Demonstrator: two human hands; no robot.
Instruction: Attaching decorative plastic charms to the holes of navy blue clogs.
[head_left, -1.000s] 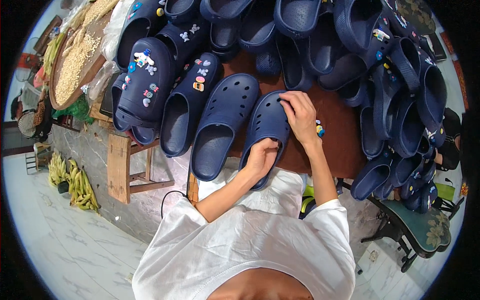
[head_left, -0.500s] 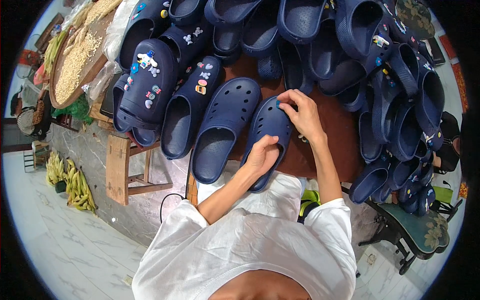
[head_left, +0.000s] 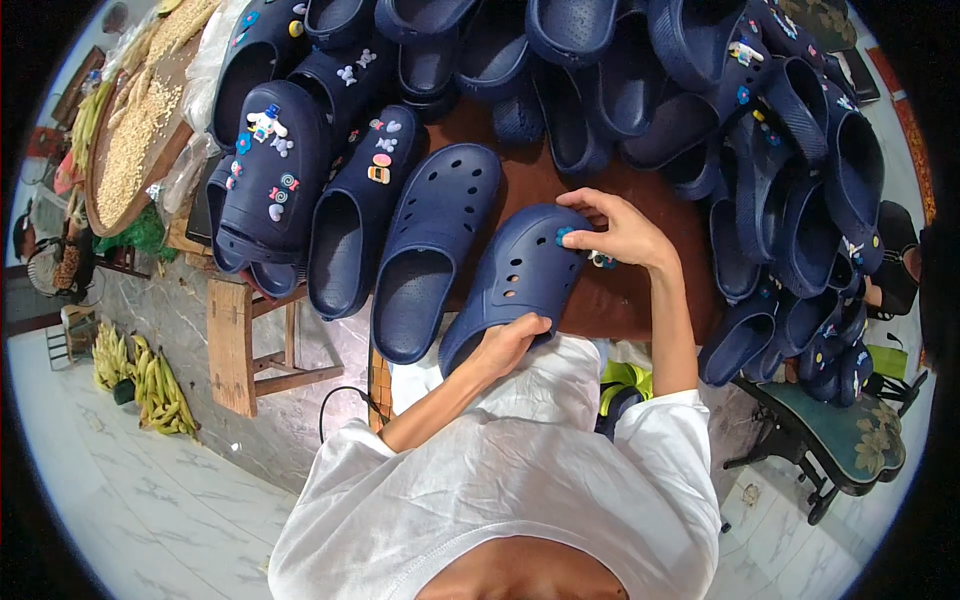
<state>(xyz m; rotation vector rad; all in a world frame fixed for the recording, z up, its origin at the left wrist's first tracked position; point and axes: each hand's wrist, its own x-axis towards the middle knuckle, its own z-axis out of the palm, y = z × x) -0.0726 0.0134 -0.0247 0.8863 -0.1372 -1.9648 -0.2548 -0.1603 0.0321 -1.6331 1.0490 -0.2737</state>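
Observation:
A navy clog (head_left: 520,262) with round holes is tilted above the table's near edge. My left hand (head_left: 508,347) is closed on its side by the foot opening, the thumb lying over the rim and the other fingers hidden. At the toe, my right hand (head_left: 622,232) has its thumb against a small blue flower charm (head_left: 564,237), which sits at one of the holes. The right fingers bend over the toe's edge, partly out of sight. Left of this clog lies a plain navy clog (head_left: 436,250). Further left, another clog (head_left: 367,215) carries several charms.
Piles of navy clogs (head_left: 750,190) fill the back and right of the brown table (head_left: 640,310). A small white charm (head_left: 602,260) shows beside my right hand. A wooden stool (head_left: 232,345) stands left, with bananas (head_left: 165,385) on the floor beyond. A dark green chair (head_left: 850,435) is at right.
The clog in my hands has tilted, its toe lower and its heel further left. My right fingers have spread from a pinch on the charm to reach over the toe. The view has shifted slightly.

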